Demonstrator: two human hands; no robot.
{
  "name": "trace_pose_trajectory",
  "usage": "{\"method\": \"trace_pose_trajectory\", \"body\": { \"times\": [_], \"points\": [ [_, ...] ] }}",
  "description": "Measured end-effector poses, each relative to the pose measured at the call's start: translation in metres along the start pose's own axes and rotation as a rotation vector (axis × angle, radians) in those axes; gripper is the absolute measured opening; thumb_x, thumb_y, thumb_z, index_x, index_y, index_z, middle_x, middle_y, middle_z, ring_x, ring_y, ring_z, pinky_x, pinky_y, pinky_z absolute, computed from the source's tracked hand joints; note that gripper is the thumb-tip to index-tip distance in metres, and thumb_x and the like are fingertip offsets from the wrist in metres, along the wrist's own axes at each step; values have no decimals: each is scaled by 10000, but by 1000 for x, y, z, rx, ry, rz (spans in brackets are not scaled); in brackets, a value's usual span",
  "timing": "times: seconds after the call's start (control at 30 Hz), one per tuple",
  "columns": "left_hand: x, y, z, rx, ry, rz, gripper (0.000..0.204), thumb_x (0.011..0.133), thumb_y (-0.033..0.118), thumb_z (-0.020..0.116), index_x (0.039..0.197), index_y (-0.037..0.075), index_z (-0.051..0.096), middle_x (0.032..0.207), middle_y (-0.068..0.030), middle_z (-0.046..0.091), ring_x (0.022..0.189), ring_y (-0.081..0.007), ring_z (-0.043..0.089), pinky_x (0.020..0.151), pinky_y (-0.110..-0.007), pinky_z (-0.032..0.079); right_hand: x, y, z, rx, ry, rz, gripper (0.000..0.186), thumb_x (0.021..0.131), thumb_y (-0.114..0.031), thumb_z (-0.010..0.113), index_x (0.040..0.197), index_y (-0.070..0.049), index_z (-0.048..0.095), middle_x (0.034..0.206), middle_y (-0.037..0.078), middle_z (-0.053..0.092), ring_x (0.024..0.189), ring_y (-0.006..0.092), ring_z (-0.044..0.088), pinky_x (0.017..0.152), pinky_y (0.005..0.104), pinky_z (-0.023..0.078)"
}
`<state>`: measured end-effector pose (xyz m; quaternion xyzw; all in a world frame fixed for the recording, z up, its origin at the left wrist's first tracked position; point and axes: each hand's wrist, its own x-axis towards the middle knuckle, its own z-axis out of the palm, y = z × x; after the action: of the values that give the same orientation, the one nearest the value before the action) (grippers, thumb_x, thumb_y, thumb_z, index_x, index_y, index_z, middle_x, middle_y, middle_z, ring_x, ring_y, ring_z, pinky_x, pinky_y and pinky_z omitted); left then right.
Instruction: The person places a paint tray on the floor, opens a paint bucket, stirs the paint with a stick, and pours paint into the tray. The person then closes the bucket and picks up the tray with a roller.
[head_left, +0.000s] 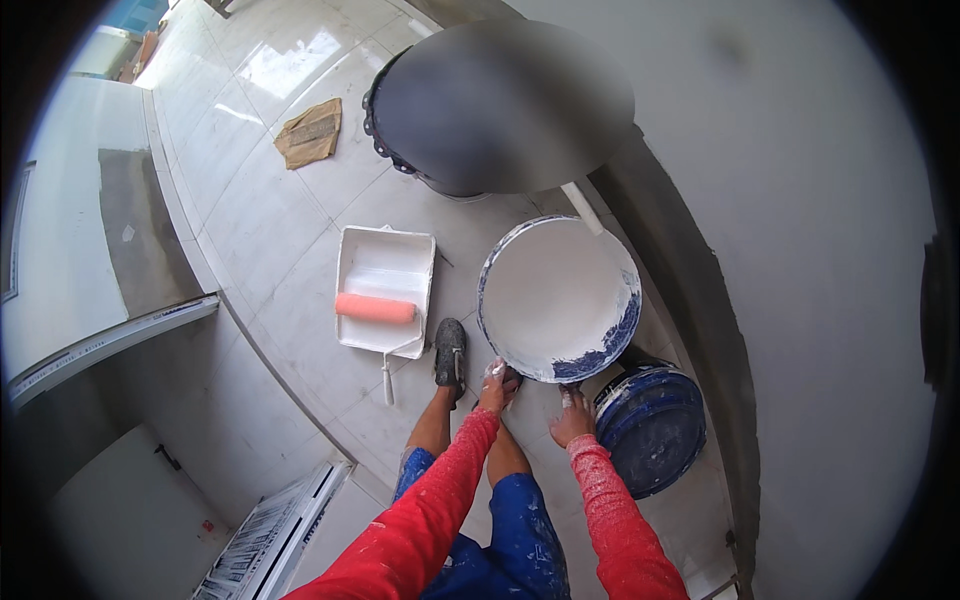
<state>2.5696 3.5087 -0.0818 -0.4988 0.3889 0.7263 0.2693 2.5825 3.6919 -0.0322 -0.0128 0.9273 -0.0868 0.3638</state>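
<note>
A large round bucket [560, 290] of white paint, its dark blue rim smeared with paint, stands in front of me. At the near left of its rim is my left hand [494, 386], with white paint on the fingers, which are closed at the edge. My right hand [573, 418] grips the near edge a little farther right, its fingertips partly hidden. A white stick [582, 208] reaches over the far rim. To the left, a paint roller [375, 309] with a pink-orange sleeve lies across a white paint tray [432, 270], its handle sticking out toward me.
A dark blue lidded bucket [650, 430] stands close by my right hand. Beyond the paint bucket is a larger dark container [395, 130], mostly blurred. A brown cloth or flattened piece [309, 133] lies on the tiled floor. The wall [800, 250] rises on the right.
</note>
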Motion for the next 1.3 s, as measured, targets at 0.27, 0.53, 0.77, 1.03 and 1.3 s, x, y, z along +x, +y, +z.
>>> {"method": "trace_pose_trajectory", "body": {
  "times": [0.27,0.53,0.77,1.03,1.3],
  "points": [
    [12,26,22,-182,38,198,527,818,97,639,1257,-18,371,1095,-147,595,916,-247,648,627,-344,582,60,-30,11,-76,-75,66,800,721,-369,693,1411,-98,392,1450,183,369,1338,351,337,1115,502,233],
    [1,53,10,-88,-90,176,596,820,102,675,1299,-28,346,1119,-168,576,922,-239,630,583,-318,592,59,-71,61,-211,-244,-5,684,747,-413,665,1359,-166,487,1395,85,474,1304,297,405,1074,477,310],
    [10,89,-76,257,-67,162,716,751,216,738,1302,-55,369,859,-100,576,693,-176,610,474,-286,535,-11,-127,90,90,-354,114,465,806,-347,635,1226,-152,596,1221,116,588,1198,314,489,1013,462,371],
    [2,127,-159,533,-127,149,709,772,266,731,1308,-57,397,907,-126,626,751,-173,633,504,-286,542,-78,-147,86,220,-333,88,371,815,-292,628,1147,-128,635,1149,131,624,1128,342,526,986,476,392],
    [49,144,-204,434,18,160,972,834,822,148,1484,110,279,1384,-209,446,1241,-321,489,944,-533,444,-105,-137,44,311,-248,-8,349,813,-248,637,1117,-78,636,1086,169,636,1036,374,571,934,454,440]
  ]
}}
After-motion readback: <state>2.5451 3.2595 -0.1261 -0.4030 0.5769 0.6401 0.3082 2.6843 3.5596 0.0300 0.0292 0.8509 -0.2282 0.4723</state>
